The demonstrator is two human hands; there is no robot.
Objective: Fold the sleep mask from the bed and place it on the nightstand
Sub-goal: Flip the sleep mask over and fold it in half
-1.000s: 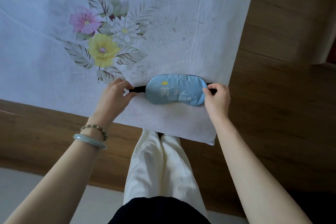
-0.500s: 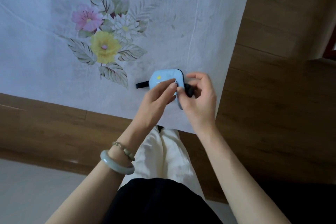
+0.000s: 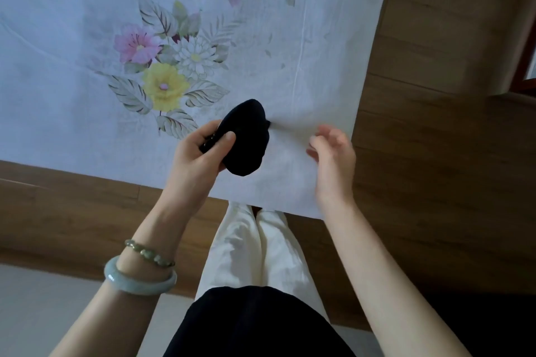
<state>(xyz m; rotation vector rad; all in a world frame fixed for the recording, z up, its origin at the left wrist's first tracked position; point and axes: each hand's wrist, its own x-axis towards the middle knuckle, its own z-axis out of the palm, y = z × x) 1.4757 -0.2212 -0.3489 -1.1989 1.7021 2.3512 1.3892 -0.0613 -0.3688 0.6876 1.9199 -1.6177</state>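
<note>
The sleep mask [image 3: 248,139] is folded in half, so only its black back side shows as a dark oval. My left hand [image 3: 200,153] grips it at its left edge, thumb on top, and holds it just above the white flowered bed sheet [image 3: 87,95]. My right hand [image 3: 333,151] hovers a little to the right of the mask with fingers loosely curled and apart, holding nothing. The nightstand is out of view.
The sheet's corner hangs over a brown wooden bed frame [image 3: 72,211] that runs along the near edge and up the right side. My legs in cream trousers [image 3: 255,252] stand against the frame. Pale floor [image 3: 43,313] lies at lower left.
The mask lay flat and blue side up with both hands at its ends; it has since been folded in half, black side out. My right hand has let go and moved right.
</note>
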